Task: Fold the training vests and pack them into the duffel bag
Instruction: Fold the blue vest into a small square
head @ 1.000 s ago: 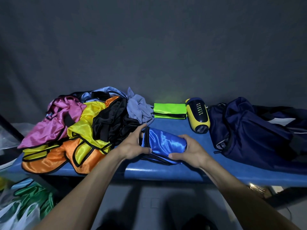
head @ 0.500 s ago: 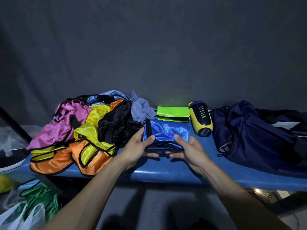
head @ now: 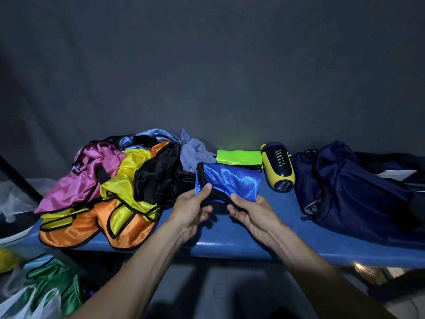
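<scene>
A folded shiny blue vest point(head: 230, 180) with black trim is held just above the blue bench point(head: 234, 245). My left hand point(head: 193, 208) pinches its near left edge, thumb on top. My right hand point(head: 250, 210) grips the near right edge the same way. Behind it lies a folded neon green vest point(head: 239, 157). A loose pile of pink, yellow, orange, black and grey vests point(head: 119, 187) covers the bench's left part. The navy duffel bag point(head: 358, 192) lies on the right, its inside hidden.
A yellow and navy flashlight point(head: 279, 169) lies between the green vest and the duffel bag. A dark curtain hangs behind the bench. Plastic bags with green fabric point(head: 46, 286) sit on the floor at lower left.
Both hands have carried the folded blue vest away from me, toward the green vest, and flattened it. My grip has shifted to its near edge.
</scene>
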`<state>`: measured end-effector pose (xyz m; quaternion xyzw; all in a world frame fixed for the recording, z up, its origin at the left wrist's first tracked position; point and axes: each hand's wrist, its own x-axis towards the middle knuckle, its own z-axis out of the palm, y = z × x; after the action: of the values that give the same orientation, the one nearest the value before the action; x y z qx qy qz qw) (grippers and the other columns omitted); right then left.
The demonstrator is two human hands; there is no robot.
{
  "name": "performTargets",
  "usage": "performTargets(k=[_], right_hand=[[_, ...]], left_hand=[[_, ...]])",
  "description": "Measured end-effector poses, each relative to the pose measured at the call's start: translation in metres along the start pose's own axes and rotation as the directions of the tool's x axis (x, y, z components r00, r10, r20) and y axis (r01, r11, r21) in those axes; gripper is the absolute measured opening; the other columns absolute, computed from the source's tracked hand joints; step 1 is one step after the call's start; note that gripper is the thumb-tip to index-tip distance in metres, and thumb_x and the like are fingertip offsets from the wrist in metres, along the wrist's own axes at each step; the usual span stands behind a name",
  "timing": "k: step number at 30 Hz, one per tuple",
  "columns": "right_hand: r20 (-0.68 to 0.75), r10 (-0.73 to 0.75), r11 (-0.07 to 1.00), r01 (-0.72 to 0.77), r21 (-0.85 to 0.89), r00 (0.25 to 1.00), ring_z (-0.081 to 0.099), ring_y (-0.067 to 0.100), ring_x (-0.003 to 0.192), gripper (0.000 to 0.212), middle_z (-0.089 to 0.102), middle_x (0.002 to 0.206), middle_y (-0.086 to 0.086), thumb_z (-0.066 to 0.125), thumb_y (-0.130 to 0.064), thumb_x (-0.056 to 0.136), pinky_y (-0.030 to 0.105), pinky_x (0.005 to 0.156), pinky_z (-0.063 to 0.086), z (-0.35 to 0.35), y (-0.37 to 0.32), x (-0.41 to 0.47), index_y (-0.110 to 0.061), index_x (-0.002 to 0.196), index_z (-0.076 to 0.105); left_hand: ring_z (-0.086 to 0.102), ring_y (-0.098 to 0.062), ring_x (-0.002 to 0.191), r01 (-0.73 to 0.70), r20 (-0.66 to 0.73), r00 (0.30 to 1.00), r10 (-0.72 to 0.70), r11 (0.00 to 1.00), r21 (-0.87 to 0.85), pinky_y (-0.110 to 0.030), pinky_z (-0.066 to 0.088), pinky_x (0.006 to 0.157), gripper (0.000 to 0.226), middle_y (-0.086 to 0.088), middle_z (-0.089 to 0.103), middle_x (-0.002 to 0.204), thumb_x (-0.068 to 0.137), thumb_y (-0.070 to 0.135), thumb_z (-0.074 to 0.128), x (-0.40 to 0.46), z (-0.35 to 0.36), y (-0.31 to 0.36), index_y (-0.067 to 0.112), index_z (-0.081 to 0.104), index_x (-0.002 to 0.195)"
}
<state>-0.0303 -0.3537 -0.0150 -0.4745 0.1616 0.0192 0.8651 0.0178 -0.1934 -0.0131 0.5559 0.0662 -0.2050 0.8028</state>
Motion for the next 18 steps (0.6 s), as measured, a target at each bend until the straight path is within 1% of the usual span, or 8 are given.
performTargets(k=[1, 3, 4, 6, 9, 12, 15, 18], right_hand=[[0.004, 0.007, 1.000, -0.007, 0.007, 1.000, 0.069, 0.018, 0.065, 0.014, 0.074, 0.090, 0.012, 0.068, 0.005, 0.090, 0.022, 0.059, 0.058, 0.000, 0.001, 0.000, 0.001, 0.104, 0.068], [0.005, 0.027, 0.999, -0.027, 0.019, 1.000, 0.069, 0.018, 0.066, 0.014, 0.074, 0.091, 0.013, 0.068, 0.007, 0.089, 0.022, 0.060, 0.058, -0.002, 0.002, 0.002, 0.002, 0.102, 0.068], [-0.001, 0.038, 0.999, -0.038, 0.025, 0.999, 0.070, 0.018, 0.067, 0.014, 0.075, 0.092, 0.013, 0.068, 0.007, 0.089, 0.021, 0.061, 0.059, -0.004, 0.002, 0.002, 0.003, 0.103, 0.068], [-0.020, 0.054, 0.998, -0.053, 0.044, 0.998, 0.072, 0.018, 0.071, 0.019, 0.075, 0.094, 0.015, 0.068, 0.007, 0.089, 0.022, 0.064, 0.059, -0.007, 0.001, 0.005, 0.006, 0.108, 0.067], [-0.074, 0.031, 0.998, -0.027, 0.058, 0.997, 0.074, 0.022, 0.077, 0.030, 0.075, 0.098, 0.018, 0.069, 0.005, 0.090, 0.023, 0.068, 0.061, -0.010, -0.002, 0.013, 0.012, 0.118, 0.063], [-0.132, -0.064, 0.998, 0.060, -0.030, 0.989, 0.075, 0.026, 0.078, 0.025, 0.076, 0.099, 0.021, 0.068, -0.003, 0.095, 0.025, 0.070, 0.062, -0.007, -0.013, 0.024, 0.010, 0.115, 0.063], [-0.194, -0.222, 0.968, 0.193, -0.157, 0.956, 0.076, 0.026, 0.070, 0.022, 0.072, 0.084, 0.022, 0.068, -0.009, 0.097, 0.025, 0.064, 0.062, -0.003, -0.031, 0.044, 0.006, 0.110, 0.057], [-0.230, -0.343, 0.927, 0.288, -0.240, 0.911, 0.076, 0.025, 0.067, 0.026, 0.059, 0.082, 0.025, 0.067, -0.014, 0.099, 0.024, 0.058, 0.060, -0.005, -0.047, 0.070, 0.001, 0.110, 0.049]], left_hand=[[0.056, -0.010, 0.047, -0.003, -0.007, 1.000, 0.003, 1.000, -0.026, -0.016, 0.042, 0.039, 0.011, -0.005, 0.070, 0.074, 0.098, 0.017, 0.066, 0.002, 0.000, 0.001, 0.009, 0.067, 0.091], [0.067, -0.014, 0.058, -0.012, -0.011, 1.000, 0.011, 0.995, -0.096, -0.019, 0.055, 0.052, 0.012, -0.012, 0.072, 0.082, 0.099, 0.009, 0.063, 0.003, 0.001, 0.002, 0.002, 0.070, 0.092], [0.070, -0.017, 0.064, -0.017, -0.014, 1.000, 0.016, 0.993, -0.115, -0.021, 0.058, 0.057, 0.013, -0.014, 0.073, 0.084, 0.100, 0.005, 0.061, 0.004, 0.001, 0.001, -0.001, 0.070, 0.093], [0.072, -0.020, 0.067, -0.025, -0.024, 0.999, 0.023, 0.992, -0.124, -0.024, 0.060, 0.061, 0.016, -0.016, 0.073, 0.081, 0.100, -0.002, 0.057, 0.006, 0.004, -0.001, -0.005, 0.069, 0.090], [0.071, -0.022, 0.063, -0.025, -0.040, 0.999, 0.021, 0.992, -0.120, -0.025, 0.061, 0.061, 0.023, -0.015, 0.070, 0.072, 0.100, -0.007, 0.053, 0.014, 0.013, -0.002, -0.006, 0.065, 0.080], [0.071, -0.022, 0.061, -0.045, -0.064, 0.997, 0.037, 0.991, -0.125, -0.024, 0.061, 0.062, 0.018, -0.014, 0.069, 0.076, 0.101, -0.003, 0.055, 0.032, 0.026, 0.002, -0.005, 0.063, 0.085], [0.073, -0.023, 0.069, -0.114, -0.051, 0.993, 0.109, 0.987, -0.116, -0.028, 0.063, 0.071, 0.010, -0.013, 0.071, 0.085, 0.101, 0.001, 0.058, 0.056, 0.041, 0.012, -0.005, 0.064, 0.096], [0.072, -0.017, 0.073, -0.177, -0.027, 0.984, 0.176, 0.983, -0.050, -0.033, 0.063, 0.081, 0.013, -0.004, 0.070, 0.081, 0.100, 0.003, 0.061, 0.083, 0.054, 0.022, 0.000, 0.064, 0.088]])
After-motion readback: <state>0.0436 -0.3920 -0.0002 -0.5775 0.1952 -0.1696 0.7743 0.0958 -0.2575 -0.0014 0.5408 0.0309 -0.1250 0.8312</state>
